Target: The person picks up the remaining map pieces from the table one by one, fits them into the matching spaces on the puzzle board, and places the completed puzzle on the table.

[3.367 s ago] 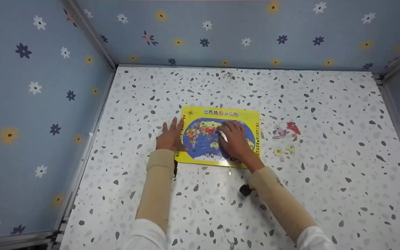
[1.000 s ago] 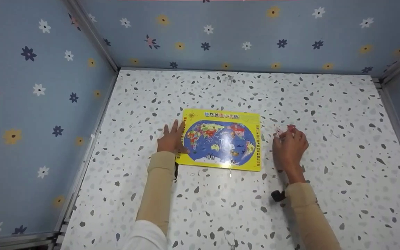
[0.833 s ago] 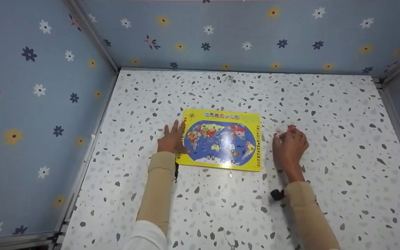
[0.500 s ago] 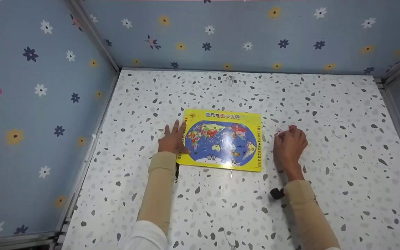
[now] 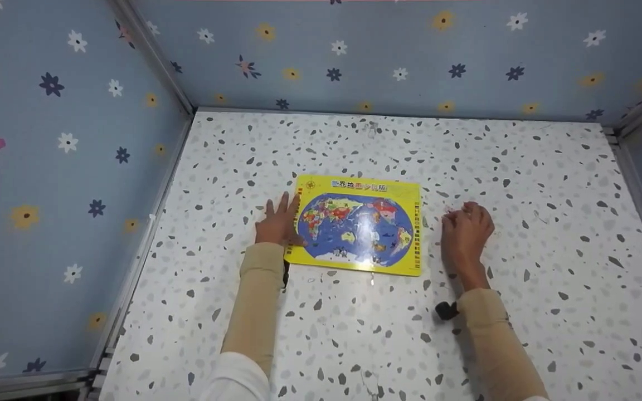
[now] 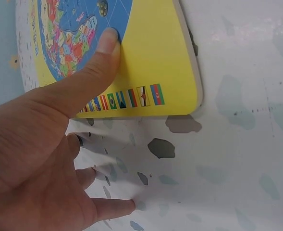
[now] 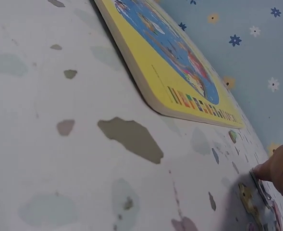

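A yellow-bordered world map puzzle board (image 5: 354, 267) lies flat on the speckled table. My left hand (image 5: 276, 224) rests at its left edge; in the left wrist view the thumb (image 6: 91, 72) lies on the board's corner while the other fingers spread on the table beside it. Right of the board, my right hand (image 5: 467, 236) bends over loose puzzle pieces, mostly hiding them. The right wrist view shows a fingertip against the raised edge of a thin puzzle piece (image 7: 262, 190), apparently pinched. Beside it lies a yellowish puzzle piece (image 7: 248, 198).
Blue flowered panels (image 5: 388, 61) enclose the table (image 5: 243, 150) at the back and both sides. A small black device (image 5: 446, 311) sits at the right wrist. Light glares off the lower middle of the board.
My right hand has left the board and gone right to the loose pieces. Over the last second its fingers have worked there, and the red piece has gone from sight. The left hand stays put.
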{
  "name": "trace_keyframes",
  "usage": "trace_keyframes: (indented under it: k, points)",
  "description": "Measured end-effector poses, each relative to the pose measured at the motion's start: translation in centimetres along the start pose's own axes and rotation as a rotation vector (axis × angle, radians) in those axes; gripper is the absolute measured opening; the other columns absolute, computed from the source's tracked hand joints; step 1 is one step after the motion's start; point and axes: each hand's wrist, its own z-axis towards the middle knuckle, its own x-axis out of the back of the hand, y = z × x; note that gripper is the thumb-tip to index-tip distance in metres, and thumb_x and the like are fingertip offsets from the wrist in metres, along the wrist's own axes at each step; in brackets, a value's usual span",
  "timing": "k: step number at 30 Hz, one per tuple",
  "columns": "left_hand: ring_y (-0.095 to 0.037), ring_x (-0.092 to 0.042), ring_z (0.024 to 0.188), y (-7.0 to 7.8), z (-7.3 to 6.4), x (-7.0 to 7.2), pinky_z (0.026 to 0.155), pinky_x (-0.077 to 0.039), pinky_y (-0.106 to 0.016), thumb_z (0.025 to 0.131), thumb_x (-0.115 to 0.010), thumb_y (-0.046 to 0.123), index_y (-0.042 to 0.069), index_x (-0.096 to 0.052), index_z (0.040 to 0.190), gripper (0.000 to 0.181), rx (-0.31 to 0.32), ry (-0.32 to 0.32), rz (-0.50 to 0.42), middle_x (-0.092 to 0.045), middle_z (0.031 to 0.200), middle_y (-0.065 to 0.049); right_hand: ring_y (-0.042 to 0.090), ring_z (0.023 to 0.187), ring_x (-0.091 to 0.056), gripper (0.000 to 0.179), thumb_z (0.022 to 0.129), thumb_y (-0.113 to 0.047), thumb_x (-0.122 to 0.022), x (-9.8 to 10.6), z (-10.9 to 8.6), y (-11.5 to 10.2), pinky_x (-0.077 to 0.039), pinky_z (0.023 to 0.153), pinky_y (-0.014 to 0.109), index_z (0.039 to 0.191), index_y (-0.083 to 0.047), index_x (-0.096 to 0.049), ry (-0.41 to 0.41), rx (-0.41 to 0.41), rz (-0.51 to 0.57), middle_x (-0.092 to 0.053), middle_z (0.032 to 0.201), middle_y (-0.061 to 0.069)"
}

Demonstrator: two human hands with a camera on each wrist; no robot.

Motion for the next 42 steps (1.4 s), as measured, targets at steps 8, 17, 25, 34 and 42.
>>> trace_keyframes:
  k: [8, 17, 25, 34, 42]
  points:
    - [-0.040, -0.003, 0.147, 0.3, -0.4, 0.1, 0.104, -0.024, -0.072, 0.073, -0.084, 0.033, 0.024, -0.011, 0.155, 0.111, -0.009, 0.021, 0.023, -0.004, 0.163, -0.005, 0.024, 0.144, -0.018, 0.026, 0.098, -0.029, -0.053, -0.1, -0.4, 0.3, -0.010, 0.119, 0.047, 0.108, -0.010, -0.066, 0.011, 0.015, 0.007, -0.039, 0.147, 0.005]
    - [-0.040, -0.001, 0.147, 0.2, -0.4, 0.0, 0.106, -0.021, -0.072, 0.073, -0.083, 0.030, 0.024, -0.010, 0.155, 0.110, 0.003, 0.015, 0.011, -0.003, 0.163, -0.004, 0.029, 0.138, -0.028, 0.018, 0.093, -0.024, -0.062, -0.1, -0.4, -1.2, -0.018, 0.114, 0.052, 0.099, -0.008, -0.070, 0.043, 0.112, 0.090, -0.045, 0.141, 0.008]
    - [-0.041, -0.002, 0.147, 0.2, -0.3, -0.1, 0.105, -0.022, -0.073, 0.073, -0.084, 0.030, 0.024, -0.010, 0.155, 0.110, -0.002, 0.016, 0.004, -0.003, 0.163, -0.004, 0.027, 0.137, -0.032, 0.014, 0.092, -0.021, -0.064, -0.9, -0.1, -2.4, -0.021, 0.113, 0.051, 0.098, -0.009, -0.070, -0.006, 0.158, 0.118, -0.045, 0.143, 0.007]
    - [-0.040, -0.001, 0.147, 0.0, -0.1, -0.1, 0.105, -0.022, -0.073, 0.072, -0.084, 0.032, 0.024, -0.010, 0.155, 0.112, 0.000, 0.011, 0.004, -0.002, 0.163, -0.004, 0.031, 0.133, -0.037, 0.017, 0.090, -0.022, -0.067, -1.3, 0.1, -4.3, -0.023, 0.112, 0.051, 0.097, -0.007, -0.071, 0.024, 0.223, 0.109, -0.050, 0.137, 0.009]
    - [-0.039, 0.001, 0.148, 0.2, 0.0, 0.0, 0.106, -0.020, -0.072, 0.073, -0.083, 0.033, 0.025, -0.008, 0.155, 0.112, 0.020, -0.009, 0.004, 0.000, 0.163, -0.002, 0.031, 0.128, -0.041, 0.015, 0.090, -0.021, -0.068, -1.7, 0.1, -5.7, -0.026, 0.109, 0.052, 0.093, -0.006, -0.071, 0.015, 0.298, 0.148, -0.052, 0.133, 0.011]
